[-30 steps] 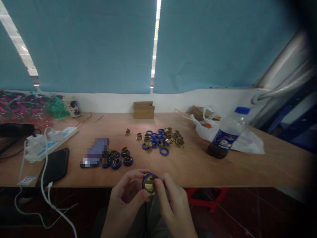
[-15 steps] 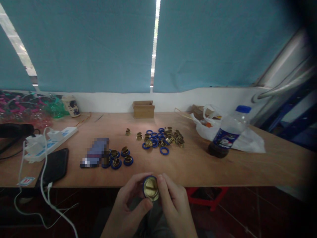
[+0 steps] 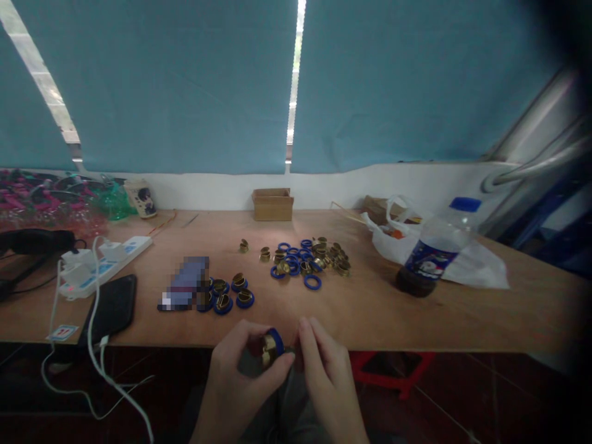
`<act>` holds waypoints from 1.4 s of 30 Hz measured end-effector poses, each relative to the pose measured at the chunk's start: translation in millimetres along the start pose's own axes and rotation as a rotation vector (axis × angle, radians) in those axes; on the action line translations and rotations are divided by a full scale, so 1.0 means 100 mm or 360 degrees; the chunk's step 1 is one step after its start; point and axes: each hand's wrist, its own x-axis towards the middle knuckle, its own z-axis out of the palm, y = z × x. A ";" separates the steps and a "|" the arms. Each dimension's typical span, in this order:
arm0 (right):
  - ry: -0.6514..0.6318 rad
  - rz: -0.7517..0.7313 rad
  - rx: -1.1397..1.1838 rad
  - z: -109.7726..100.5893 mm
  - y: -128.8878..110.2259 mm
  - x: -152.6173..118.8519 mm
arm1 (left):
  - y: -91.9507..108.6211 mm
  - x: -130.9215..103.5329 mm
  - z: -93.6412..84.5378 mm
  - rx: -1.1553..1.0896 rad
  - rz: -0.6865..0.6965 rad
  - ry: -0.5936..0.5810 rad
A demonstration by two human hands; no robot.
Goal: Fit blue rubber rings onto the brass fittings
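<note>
Between the thumb and fingers of my left hand (image 3: 247, 370) is a brass-coloured metal fitting with a blue ring (image 3: 272, 346) around it, tilted on its side. My right hand (image 3: 321, 370) is just to the right, its thumb and fingers pressed together; whatever they may hold is hidden. Both hands are in front of the table's near edge, above my lap. Past them on the table, several ringed brass fittings (image 3: 222, 303) stand at the left. Loose blue rings (image 3: 312, 282) and bare brass fittings (image 3: 342, 266) lie heaped right of the middle.
A phone (image 3: 187, 283) lies left of the ringed fittings, near a black device (image 3: 111, 305) and a power strip (image 3: 134, 250) with white cables. A small cardboard box (image 3: 272, 206) sits against the wall. On the right are a cola bottle (image 3: 432, 253) and a white plastic bag (image 3: 481, 268).
My left hand has turned the ringed fitting from facing me to sideways. My right fingers have come away from it, leaving a small gap. The view has shifted slightly left.
</note>
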 end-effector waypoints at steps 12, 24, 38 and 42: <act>-0.0085 0.0100 -0.0185 -0.01 0.31 0.13 | -0.37 0.10 0.10 0.0582 0.0048 -0.0043; 0.0071 0.0130 -0.0478 -0.15 0.57 0.27 | -0.47 0.11 0.19 0.0653 0.0008 -0.0179; -0.0210 0.0282 -0.1203 -0.28 0.59 0.95 | -0.48 0.08 0.22 0.0520 0.0020 -0.0189; -0.0245 0.0323 -0.1367 -0.22 0.58 1.07 | -0.45 0.11 0.26 0.0596 -0.0009 -0.0118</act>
